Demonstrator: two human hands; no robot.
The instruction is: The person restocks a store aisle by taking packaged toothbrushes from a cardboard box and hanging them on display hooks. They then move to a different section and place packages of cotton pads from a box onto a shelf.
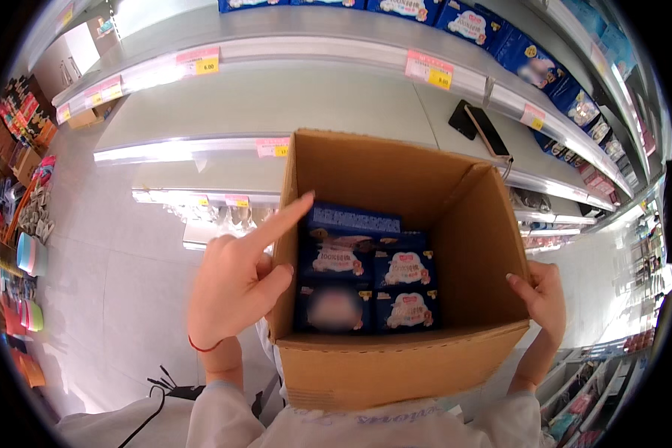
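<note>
In front of my body I hold an open-topped cardboard box (397,369), tilted so that its inside faces me. My left hand (229,291), with a thin red cord at the wrist, is at the left wall; its thumb lies over the rim and its index finger points across the opening. On the opposite side, my right hand (540,297) grips the right wall, thumb on the rim. Several dark blue printed packs (406,269) are stacked inside, against the left. Another blue pack (355,218) lies behind them, its side covered in small print.
Metal shelves (313,103) with price tags stand ahead. A smartphone (487,131) lies partly over a black flat object (463,119) on one shelf. Blue packs (470,25) line the upper shelf. Plastic tubs (31,255) and other goods stand left, across the tiled floor (123,280).
</note>
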